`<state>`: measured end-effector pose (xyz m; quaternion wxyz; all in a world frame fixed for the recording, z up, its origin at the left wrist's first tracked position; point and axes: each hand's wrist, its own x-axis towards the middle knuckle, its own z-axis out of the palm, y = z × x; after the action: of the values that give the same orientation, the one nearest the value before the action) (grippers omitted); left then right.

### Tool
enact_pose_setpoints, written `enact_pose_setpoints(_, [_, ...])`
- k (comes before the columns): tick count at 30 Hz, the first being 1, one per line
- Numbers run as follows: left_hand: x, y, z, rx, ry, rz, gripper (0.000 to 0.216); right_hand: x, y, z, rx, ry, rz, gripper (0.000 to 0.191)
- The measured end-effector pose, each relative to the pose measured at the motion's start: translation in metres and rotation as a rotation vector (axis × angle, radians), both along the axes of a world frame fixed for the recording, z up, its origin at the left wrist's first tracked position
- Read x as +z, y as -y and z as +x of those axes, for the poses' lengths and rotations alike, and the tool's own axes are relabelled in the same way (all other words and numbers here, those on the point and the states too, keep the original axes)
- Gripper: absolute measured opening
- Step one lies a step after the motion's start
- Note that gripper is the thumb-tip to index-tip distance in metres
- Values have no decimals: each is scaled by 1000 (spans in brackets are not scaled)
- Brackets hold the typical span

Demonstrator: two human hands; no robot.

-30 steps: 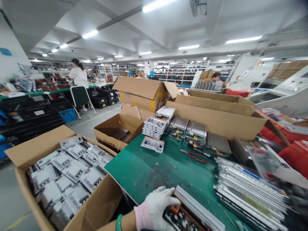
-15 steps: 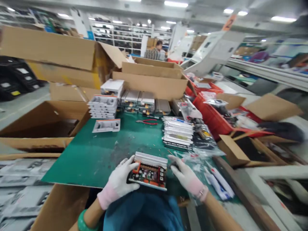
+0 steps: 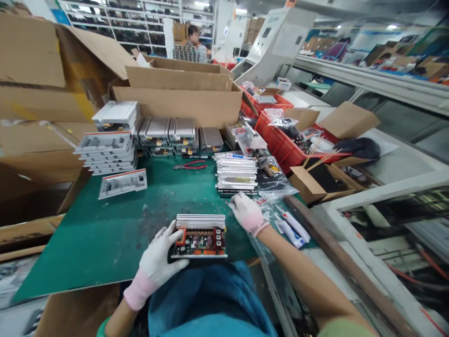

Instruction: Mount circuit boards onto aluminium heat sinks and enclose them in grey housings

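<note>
A circuit board unit (image 3: 199, 241) with a finned metal heat sink along its far side lies at the table's near edge, dark parts and orange blocks facing up. My left hand (image 3: 157, 252), in a white glove with a pink cuff, grips its left end, fingers on the top side and thumb at the near edge. My gloved right hand (image 3: 244, 211) is on the table just in front of a stack of silvery metal strips (image 3: 236, 173). Its fingers are curled together; whatever is between them is hidden.
Red-handled pliers (image 3: 191, 165) lie beyond the board. Grey plastic frames (image 3: 122, 183) and finned heat sink units (image 3: 182, 131) are stacked at the back. White tubes (image 3: 293, 227) lie to the right, near red bins (image 3: 273, 140). Cardboard boxes (image 3: 182, 100) border the table; a person stands far back.
My right hand has moved away from the board toward the metal strips, and its fingers have closed. My left hand stays on the board, which now lies straighter. The camera view has turned.
</note>
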<state>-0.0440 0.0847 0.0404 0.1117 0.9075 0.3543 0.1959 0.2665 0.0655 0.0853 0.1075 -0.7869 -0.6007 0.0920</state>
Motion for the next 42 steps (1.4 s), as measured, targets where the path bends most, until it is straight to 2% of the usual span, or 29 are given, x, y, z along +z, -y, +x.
enact_pose_setpoints(2, [-1, -1, 1, -20, 20, 28, 63, -1, 14, 2, -8, -134, 79, 15])
enact_pose_setpoints(4, [0, -1, 2, -36, 35, 53, 63, -5, 29, 4, -3, -368, 131, 14])
enact_pose_setpoints(7, [3, -1, 3, -32, 31, 55, 60, -14, 47, 1, -4, -669, 95, 17])
enact_pose_setpoints(10, [6, -1, 5, -12, 10, 24, 57, -20, 55, -4, -8, -733, 88, 14])
enact_pose_setpoints(14, [7, -1, 6, 1, -4, 8, 57, -24, 56, -8, 11, -682, 175, 10])
enact_pose_setpoints(18, [6, -1, 6, -1, 1, 33, 59, -27, 57, -10, 105, -590, 271, 6])
enact_pose_setpoints(21, [6, 0, 6, -3, 0, 33, 60, -29, 60, -12, 169, -370, 280, 10])
enact_pose_setpoints(25, [9, 0, 6, 5, -12, -5, 59, -27, 59, -12, 272, 4, 216, 17])
enact_pose_setpoints(31, [9, 1, 6, 8, 4, -16, 59, -30, 52, -1, 360, -39, 228, 13])
enact_pose_setpoints(35, [8, 2, 7, 13, -2, -2, 58, -34, 52, 6, 518, 143, 279, 26])
enact_pose_setpoints(38, [8, 2, 7, 18, 1, -4, 59, -27, 49, 8, 663, 277, 293, 33])
enact_pose_setpoints(42, [8, 5, 8, 49, 12, -24, 59, -8, 34, 7, 803, 372, 275, 25])
